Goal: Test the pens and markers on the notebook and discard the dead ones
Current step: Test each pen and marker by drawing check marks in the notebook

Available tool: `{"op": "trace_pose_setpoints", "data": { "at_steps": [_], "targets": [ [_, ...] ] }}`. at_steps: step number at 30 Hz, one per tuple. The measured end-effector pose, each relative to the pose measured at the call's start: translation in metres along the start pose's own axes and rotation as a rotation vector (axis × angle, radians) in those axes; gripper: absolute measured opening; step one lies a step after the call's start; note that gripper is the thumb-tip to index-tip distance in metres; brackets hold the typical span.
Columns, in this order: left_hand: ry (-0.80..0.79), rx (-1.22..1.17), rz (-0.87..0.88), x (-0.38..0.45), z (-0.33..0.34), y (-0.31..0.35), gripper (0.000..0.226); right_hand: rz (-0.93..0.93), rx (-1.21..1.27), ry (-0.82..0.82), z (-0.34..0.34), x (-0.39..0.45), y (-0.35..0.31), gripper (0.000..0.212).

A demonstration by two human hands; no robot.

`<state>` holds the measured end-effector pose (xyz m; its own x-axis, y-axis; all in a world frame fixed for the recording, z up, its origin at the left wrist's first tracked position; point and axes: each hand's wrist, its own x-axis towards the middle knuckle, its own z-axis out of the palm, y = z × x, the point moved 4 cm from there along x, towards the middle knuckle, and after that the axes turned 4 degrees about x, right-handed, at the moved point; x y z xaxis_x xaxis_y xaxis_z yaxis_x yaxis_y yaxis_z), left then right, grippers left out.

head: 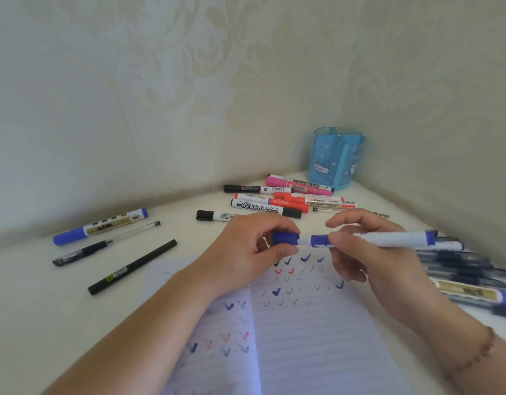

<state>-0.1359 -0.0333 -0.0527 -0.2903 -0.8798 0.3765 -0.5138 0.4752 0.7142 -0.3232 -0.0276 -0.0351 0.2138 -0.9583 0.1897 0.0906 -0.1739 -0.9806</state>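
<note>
Head view: my left hand [246, 252] pinches the blue cap [286, 238]; my right hand [368, 252] grips the white-and-blue marker [394, 239] by its barrel, held level above the open notebook [317, 337], cap and barrel just apart. Left group on the table [32, 295]: 3 items, 1 blue marker [100, 226], 1 clear pen [106, 243], 1 black pen [132, 267]. Far centre pile [277, 201]: about 7 markers, black, red, pink. Right pile of dark pens [468, 266], blurred, count unclear. 1 blue holder [338, 156] stands in the wall corner. Open tabletop lies front-left; walls close off the far edge.
</note>
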Motion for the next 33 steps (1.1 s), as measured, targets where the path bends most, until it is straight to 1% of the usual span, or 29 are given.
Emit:
{"op": "trace_pose_setpoints", "data": {
  "at_steps": [2,6,10,13,17,21,23,25,26,28,30,31,33],
  "targets": [
    [-0.008,-0.016,-0.006,0.0,0.001,0.0,0.019,0.011,-0.009,0.022,0.0,0.001,-0.001,0.011],
    [-0.018,-0.021,0.002,0.0,0.002,0.004,0.017,0.018,-0.071,0.035,0.003,0.001,0.001,0.02],
    [0.017,-0.13,-0.062,-0.002,0.002,0.004,0.03,0.001,-0.074,0.044,0.004,-0.002,0.002,0.021],
    [0.033,-0.204,-0.095,-0.002,0.002,0.005,0.028,-0.006,-0.083,0.044,0.006,-0.002,0.002,0.024],
    [0.036,-0.197,-0.093,-0.003,-0.001,0.005,0.032,-0.025,-0.137,0.032,0.009,-0.004,0.001,0.022],
    [0.043,-0.215,-0.109,-0.004,-0.001,0.001,0.032,-0.048,-0.242,-0.017,0.012,-0.005,0.001,0.017],
    [0.019,-0.186,-0.113,-0.002,0.001,0.0,0.033,-0.043,-0.207,-0.027,0.011,-0.002,0.004,0.016],
    [0.028,-0.17,-0.117,0.001,0.003,-0.001,0.035,-0.038,-0.165,-0.035,0.01,0.0,0.006,0.017],
    [0.046,-0.195,-0.131,0.002,0.002,0.0,0.04,-0.054,-0.147,-0.042,0.01,0.002,0.006,0.018],
    [0.06,-0.203,-0.161,0.003,0.0,-0.002,0.055,-0.168,-0.175,-0.032,0.007,0.006,0.004,0.03],
    [0.053,-0.085,-0.171,0.002,-0.003,-0.005,0.07,-0.32,-0.344,-0.012,0.005,0.011,-0.004,0.038],
    [0.046,-0.004,-0.163,0.001,-0.005,-0.006,0.068,-0.374,-0.427,-0.034,0.008,0.014,-0.01,0.04],
    [0.012,0.118,-0.168,0.002,-0.005,-0.008,0.043,-0.422,-0.564,-0.121,0.02,0.021,-0.021,0.044]
  ]
}}
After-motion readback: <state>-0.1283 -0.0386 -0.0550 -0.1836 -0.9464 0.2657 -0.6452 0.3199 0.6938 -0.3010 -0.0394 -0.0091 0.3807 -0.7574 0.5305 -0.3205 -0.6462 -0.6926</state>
